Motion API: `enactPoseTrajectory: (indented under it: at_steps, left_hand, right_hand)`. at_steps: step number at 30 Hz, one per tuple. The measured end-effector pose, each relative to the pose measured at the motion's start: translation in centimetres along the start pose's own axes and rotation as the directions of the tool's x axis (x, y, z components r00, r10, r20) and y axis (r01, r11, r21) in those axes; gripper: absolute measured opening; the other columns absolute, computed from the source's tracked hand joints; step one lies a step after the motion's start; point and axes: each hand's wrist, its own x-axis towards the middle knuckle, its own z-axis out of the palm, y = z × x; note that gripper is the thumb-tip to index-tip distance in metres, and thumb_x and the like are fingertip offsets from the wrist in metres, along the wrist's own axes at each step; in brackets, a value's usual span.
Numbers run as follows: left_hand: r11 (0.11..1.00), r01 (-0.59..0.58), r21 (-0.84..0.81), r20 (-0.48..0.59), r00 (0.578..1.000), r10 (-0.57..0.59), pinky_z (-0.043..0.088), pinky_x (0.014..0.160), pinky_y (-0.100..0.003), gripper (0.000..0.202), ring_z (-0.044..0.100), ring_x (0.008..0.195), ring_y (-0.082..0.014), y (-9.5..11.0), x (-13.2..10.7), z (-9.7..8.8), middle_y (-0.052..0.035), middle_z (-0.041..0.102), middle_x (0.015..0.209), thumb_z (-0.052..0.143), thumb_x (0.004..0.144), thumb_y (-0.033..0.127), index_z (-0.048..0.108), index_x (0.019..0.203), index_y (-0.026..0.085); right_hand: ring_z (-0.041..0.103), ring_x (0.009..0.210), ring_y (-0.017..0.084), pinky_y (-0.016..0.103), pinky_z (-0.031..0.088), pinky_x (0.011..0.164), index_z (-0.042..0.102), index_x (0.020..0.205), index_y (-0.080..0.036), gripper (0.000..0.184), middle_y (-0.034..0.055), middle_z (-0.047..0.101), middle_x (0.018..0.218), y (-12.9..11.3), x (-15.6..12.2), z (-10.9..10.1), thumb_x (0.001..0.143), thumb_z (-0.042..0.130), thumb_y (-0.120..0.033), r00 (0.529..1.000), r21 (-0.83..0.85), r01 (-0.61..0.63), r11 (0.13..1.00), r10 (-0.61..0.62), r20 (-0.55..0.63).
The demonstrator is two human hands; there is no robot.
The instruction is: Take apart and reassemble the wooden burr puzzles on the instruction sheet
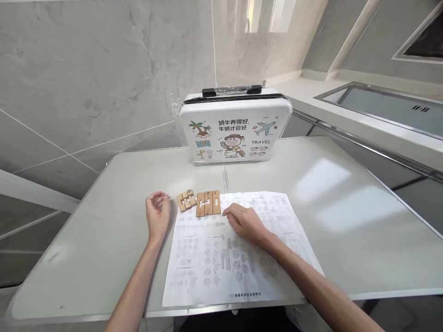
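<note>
My left hand (pixel 158 213) rests on the table to the left of the wooden pieces, palm turned inward. Its fingers are loosely bent and hold nothing. Between my hands lie flat wooden puzzle plates (pixel 208 204) side by side, with cut-out slots and dark numbers. A small cluster of interlocked wooden puzzle blocks (pixel 187 201) sits just left of them, one block marked with a number. My right hand (pixel 246 223) lies on the printed sheet (pixel 256 281), its forefinger reaching toward the right edge of the plates. Whether it touches them I cannot tell.
At the back of the pale folding table (pixel 86 249) stands a white cartoon-printed case (pixel 238 131) in clear plastic, with a black handle. A grey wall (pixel 104 69) rises behind. On the right is a counter (pixel 311 103) with a recessed, metal-framed panel.
</note>
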Motion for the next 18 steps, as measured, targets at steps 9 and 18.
enactPoseTrajectory:
  at_steps: [9,18]
  left_hand:
    - [0.996,0.01,0.085,0.063,0.998,-0.016,0.053,0.099,-0.038,0.029,0.07,0.104,-0.0217,0.38,-0.19,0.05,-0.008,0.072,0.113,0.066,0.091,0.039,0.06,0.114,0.022]
    - [0.99,-0.022,0.137,0.088,0.996,0.01,0.055,0.095,-0.038,0.029,0.07,0.1,-0.0232,0.24,-0.23,0.0,-0.007,0.072,0.108,0.066,0.093,0.045,0.062,0.112,0.023]
  right_hand:
    - [0.065,0.07,0.015,0.028,0.041,0.062,0.07,0.103,-0.023,0.027,0.0021,0.076,0.096,-0.11,0.12,-0.01,0.101,0.044,-0.014,1.0,0.024,-0.019,1.0,0.019,-0.004]
    - [0.065,0.068,0.016,0.028,0.039,0.061,0.071,0.099,-0.023,0.029,0.0018,0.077,0.093,-0.8,0.36,-0.33,0.1,0.044,-0.014,0.998,0.037,-0.058,0.998,0.058,0.013]
